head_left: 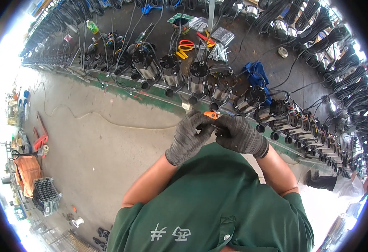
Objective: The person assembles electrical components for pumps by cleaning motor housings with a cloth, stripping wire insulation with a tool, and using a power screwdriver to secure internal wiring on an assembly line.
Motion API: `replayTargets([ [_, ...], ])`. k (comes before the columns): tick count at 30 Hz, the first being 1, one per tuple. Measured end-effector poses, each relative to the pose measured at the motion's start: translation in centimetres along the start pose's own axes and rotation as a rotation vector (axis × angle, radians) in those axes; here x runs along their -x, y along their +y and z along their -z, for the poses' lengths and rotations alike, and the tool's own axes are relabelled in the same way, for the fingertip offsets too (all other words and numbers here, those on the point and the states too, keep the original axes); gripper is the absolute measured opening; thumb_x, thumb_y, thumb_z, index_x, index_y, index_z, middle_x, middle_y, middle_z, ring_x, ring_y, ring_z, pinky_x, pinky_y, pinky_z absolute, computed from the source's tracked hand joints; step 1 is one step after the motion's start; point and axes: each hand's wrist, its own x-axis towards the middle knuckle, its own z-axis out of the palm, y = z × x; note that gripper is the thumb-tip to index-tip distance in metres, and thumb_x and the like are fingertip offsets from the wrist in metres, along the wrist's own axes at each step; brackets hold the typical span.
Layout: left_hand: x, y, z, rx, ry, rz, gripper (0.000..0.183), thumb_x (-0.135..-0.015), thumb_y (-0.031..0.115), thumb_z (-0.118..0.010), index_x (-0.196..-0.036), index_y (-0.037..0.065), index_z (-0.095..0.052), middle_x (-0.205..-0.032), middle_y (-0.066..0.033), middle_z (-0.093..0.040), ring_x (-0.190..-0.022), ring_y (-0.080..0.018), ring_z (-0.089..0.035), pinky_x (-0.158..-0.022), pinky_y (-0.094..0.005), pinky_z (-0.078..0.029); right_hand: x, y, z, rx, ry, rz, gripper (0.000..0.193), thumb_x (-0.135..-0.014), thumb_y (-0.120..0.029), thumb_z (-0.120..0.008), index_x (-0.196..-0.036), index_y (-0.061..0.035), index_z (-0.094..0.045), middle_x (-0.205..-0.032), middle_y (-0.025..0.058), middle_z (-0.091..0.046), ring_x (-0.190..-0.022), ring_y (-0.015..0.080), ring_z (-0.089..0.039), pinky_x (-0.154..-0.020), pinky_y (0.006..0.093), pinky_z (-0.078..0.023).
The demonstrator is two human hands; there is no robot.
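My left hand (187, 140) and my right hand (243, 136), both in dark grey gloves, meet in front of my chest. Their fingers are closed and pinched toward each other. A small orange piece (211, 114) sticks out beyond the fingertips, next to my right hand's fingers; most of it is hidden, and its kind cannot be made out. Whatever lies in my left fingers is covered by the glove. Just past my hands, a row of steel-bodied pumps with black tops lines the bench edge, among them one pump (223, 87) near my fingertips.
Orange-handled scissors (186, 45), red-handled pliers (206, 38), white cable ties (220, 53) and a blue cloth (256, 73) lie on the dark bench (245, 48). Coiled black cables (274, 14) line its far side. On the left floor stands a wire basket (47, 195); a thin hose (104, 117) crosses the floor.
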Motion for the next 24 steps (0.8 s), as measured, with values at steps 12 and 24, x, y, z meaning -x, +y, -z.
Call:
replayTargets([
  [12,0.0,0.9,0.4,0.044,-0.010,0.158,0.015,-0.086,-0.001,-0.068,-0.101,0.002,-0.069,-0.090,-0.0077,-0.062,-0.080,-0.0174,-0.063,-0.073,-0.0303,-0.051,-0.3,1.5,-0.5,0.084,0.259,0.255,0.020,-0.095,-0.009,-0.063,-0.113,-0.0008,-0.067,-0.090,0.0160,-0.068,-0.081,0.0347,-0.066,-0.072,0.0398,-0.053],
  [24,-0.9,-0.4,1.1,-0.115,-0.089,0.056,0.015,-0.087,-0.001,-0.068,-0.101,0.002,-0.068,-0.093,-0.0126,-0.062,-0.082,-0.0269,-0.065,-0.072,-0.0361,-0.052,-0.1,2.4,0.9,-0.293,-0.006,-0.084,0.019,-0.093,-0.019,-0.071,-0.096,-0.0003,-0.070,-0.075,0.0044,-0.067,-0.065,0.0104,-0.062,-0.059,0.0286,-0.050],
])
